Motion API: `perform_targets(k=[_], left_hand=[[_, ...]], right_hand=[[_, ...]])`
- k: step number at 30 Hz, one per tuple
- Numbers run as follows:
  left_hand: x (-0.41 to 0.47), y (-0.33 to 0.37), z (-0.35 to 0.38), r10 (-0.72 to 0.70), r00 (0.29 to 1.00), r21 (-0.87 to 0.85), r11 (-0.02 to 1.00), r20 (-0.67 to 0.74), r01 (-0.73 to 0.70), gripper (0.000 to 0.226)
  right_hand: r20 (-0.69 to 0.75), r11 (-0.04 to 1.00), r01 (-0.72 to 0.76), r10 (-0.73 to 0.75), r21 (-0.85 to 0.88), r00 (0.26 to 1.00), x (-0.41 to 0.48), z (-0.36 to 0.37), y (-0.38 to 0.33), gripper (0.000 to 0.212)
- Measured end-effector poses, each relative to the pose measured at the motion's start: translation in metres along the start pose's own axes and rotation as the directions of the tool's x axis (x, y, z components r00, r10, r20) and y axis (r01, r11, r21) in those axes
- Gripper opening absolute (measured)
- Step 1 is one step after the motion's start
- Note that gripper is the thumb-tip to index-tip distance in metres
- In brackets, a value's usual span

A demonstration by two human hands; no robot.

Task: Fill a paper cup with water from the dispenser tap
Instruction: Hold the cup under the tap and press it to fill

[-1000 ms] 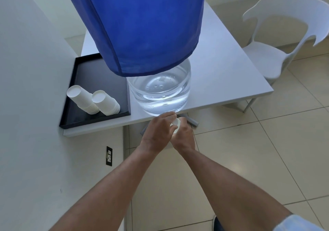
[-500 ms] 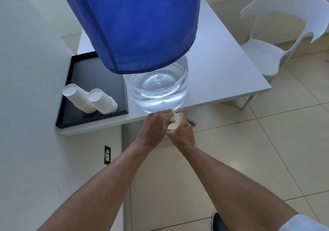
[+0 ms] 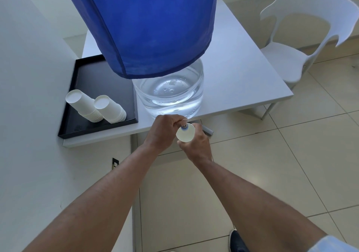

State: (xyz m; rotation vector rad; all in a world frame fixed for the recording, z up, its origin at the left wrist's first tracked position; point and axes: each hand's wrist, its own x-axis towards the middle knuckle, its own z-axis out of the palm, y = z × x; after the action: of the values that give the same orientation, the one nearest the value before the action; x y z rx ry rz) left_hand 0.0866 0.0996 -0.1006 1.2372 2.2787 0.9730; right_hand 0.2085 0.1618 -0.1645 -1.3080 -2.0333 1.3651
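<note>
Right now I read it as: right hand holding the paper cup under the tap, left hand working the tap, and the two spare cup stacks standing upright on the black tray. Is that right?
Not quite. The two spare cup stacks are not upright; they lie tipped over on the black tray, bottoms facing the camera, as the head view shows. The rest holds: the right hand holds the paper cup under the tap, and the left hand is at the tap.

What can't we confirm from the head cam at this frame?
- Tap: mostly hidden by the left hand; open or closed unclear.
- Water level in the paper cup: the pale interior shows no clear surface.
- Right hand grip: fingers hidden behind the cup.
- Water bottle: upper part hidden by the blue cover, which the top edge cuts off.
</note>
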Motion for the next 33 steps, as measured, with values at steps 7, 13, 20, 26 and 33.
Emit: perform_targets(k=[7,13,20,26,33], left_hand=[[-0.0054,0.0022,0.0,0.054,0.995,0.003,0.999,-0.081,-0.054,0.012],[-0.0063,0.0052,-0.001,0.052,0.995,0.001,0.999,-0.09,-0.052,0.013],[-0.0051,0.0059,0.0007,0.073,0.993,0.024,0.997,-0.097,-0.071,0.014],[-0.0066,0.0051,0.0025,0.071,0.992,0.026,0.997,-0.105,-0.068,0.015],[-0.0081,0.0058,0.0046,0.052,0.991,0.004,0.999,-0.125,-0.052,0.014]], right_hand=[[-0.009,1.0,0.022,-0.022,-0.005,1.0,-0.0014,0.0011,0.0002,0.064],[-0.006,1.0,0.02,-0.02,-0.005,1.0,-0.0034,0.001,0.0015,0.064],[-0.015,1.0,0.021,-0.022,-0.001,1.0,-0.0023,-0.0011,0.0018,0.064],[-0.012,1.0,0.013,-0.013,0.0,1.0,-0.0025,-0.0022,0.0025,0.063],[-0.011,1.0,0.011,-0.011,-0.001,1.0,-0.0027,-0.0026,0.0021,0.062]])
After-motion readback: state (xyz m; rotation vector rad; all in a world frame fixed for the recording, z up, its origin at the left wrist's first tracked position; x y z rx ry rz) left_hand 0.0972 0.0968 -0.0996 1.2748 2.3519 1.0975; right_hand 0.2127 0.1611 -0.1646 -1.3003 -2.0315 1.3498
